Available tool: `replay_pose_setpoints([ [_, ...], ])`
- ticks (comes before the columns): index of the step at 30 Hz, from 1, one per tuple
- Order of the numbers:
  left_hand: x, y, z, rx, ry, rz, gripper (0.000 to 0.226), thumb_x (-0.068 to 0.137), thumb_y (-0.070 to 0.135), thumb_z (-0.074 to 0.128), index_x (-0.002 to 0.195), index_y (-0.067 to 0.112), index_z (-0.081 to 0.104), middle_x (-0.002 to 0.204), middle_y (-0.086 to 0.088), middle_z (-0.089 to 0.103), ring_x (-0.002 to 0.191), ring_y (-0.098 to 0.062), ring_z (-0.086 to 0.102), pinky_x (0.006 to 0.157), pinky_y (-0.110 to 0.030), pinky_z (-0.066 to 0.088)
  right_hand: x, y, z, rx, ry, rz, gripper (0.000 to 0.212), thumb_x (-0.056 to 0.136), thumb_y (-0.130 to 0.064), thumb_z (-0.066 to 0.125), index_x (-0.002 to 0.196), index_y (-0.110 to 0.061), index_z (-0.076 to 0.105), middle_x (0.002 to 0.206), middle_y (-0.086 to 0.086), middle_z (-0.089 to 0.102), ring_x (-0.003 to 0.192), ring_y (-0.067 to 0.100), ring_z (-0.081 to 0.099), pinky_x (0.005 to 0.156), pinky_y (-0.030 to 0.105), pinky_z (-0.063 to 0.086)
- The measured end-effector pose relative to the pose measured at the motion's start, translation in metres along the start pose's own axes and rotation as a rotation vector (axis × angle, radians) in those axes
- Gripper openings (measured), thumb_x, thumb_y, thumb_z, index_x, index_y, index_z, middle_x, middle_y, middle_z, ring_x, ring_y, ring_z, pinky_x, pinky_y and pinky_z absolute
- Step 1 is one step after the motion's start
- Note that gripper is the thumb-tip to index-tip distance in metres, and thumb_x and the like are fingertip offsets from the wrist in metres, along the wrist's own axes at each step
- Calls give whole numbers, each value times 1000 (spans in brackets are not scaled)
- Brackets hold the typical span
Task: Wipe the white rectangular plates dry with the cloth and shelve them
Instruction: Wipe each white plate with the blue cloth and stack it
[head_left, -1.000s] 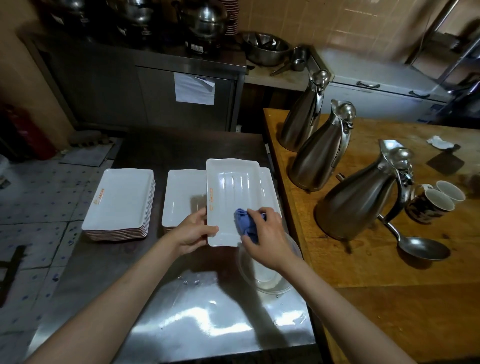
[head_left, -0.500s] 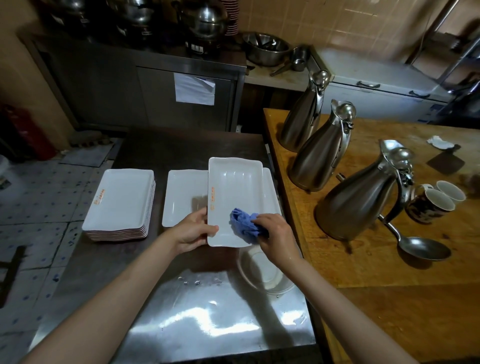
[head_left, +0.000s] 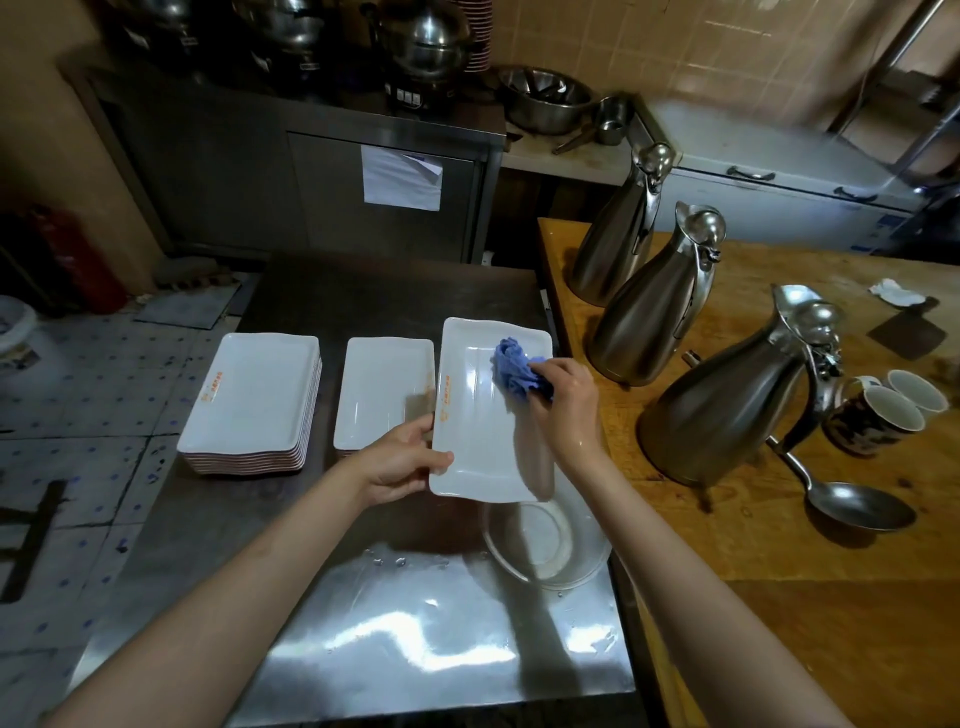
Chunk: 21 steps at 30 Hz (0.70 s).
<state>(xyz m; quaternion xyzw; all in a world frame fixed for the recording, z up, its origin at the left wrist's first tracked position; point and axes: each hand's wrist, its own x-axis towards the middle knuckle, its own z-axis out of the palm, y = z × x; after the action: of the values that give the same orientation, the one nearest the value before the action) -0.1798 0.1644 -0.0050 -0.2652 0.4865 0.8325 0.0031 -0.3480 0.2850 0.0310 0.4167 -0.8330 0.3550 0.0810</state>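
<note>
While the left hand (head_left: 402, 462) pinches the white rectangular plate (head_left: 480, 415) by its near-left edge above the steel table (head_left: 363, 613), the right hand (head_left: 563, 397) presses the bunched blue cloth (head_left: 514, 366) on its far end. Wiping step; next, likely cover the near half, then shelve.

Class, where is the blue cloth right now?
In the head view, the blue cloth is bunched in the right hand, pressed on the far right part of the held white plate, beside the wooden table.

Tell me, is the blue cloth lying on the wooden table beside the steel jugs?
No, the right hand grips the blue cloth and presses it on the white plate held by the left hand.
</note>
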Motion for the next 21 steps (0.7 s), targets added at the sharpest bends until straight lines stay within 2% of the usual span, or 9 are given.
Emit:
replay_pose_setpoints([
  [4,-4,0,2,47,-35,-19,55,89,-13,49,135,17,45,124,-7,62,107,-23,62,80,-33,57,14,-2,-4,-13,61,94,28,79,-4,68,108,-5,70,106,14,58,97,27,51,79,28,43],
  [6,-4,1,3,59,-41,-25,55,89,-12,50,136,17,45,126,-8,61,110,-25,61,84,-35,57,19,-4,-4,-19,45,172,30,83,-8,67,113,-9,68,110,10,54,98,22,50,78,25,43],
  [8,-4,1,3,57,-39,-27,56,89,-11,50,137,17,44,129,-9,60,112,-26,60,86,-36,56,21,-6,-3,-8,24,200,32,84,-10,66,117,-12,66,110,7,55,98,20,51,81,28,48],
  [10,-4,1,3,50,-45,-26,56,89,-11,50,137,17,44,129,-9,59,114,-27,59,86,-36,56,22,-10,-1,3,16,196,33,85,-9,65,118,-13,65,111,6,57,100,20,53,86,31,49],
  [12,-4,1,3,49,-58,-24,57,89,-11,50,138,18,43,127,-8,60,111,-26,60,83,-35,57,23,-16,1,32,-8,192,33,86,-8,64,119,-12,65,112,5,57,101,18,53,89,27,47],
  [16,-2,0,5,48,-70,-12,58,89,-13,48,138,19,42,125,-8,60,109,-26,60,76,-33,58,22,-31,4,116,-91,143,30,87,-4,62,116,-10,66,111,7,59,97,13,51,83,16,40],
  [19,-3,-1,3,34,-67,9,59,85,-11,55,134,20,46,118,-7,63,98,-21,63,72,-29,57,16,-36,6,142,-169,100,29,87,-4,61,115,-8,66,111,8,60,95,9,49,83,15,38],
  [21,-4,-3,0,25,-65,13,63,76,-7,61,132,20,49,117,-7,63,99,-22,63,75,-29,56,8,-39,8,133,-237,67,28,87,-5,61,115,-8,66,110,9,60,94,11,50,83,15,40],
])
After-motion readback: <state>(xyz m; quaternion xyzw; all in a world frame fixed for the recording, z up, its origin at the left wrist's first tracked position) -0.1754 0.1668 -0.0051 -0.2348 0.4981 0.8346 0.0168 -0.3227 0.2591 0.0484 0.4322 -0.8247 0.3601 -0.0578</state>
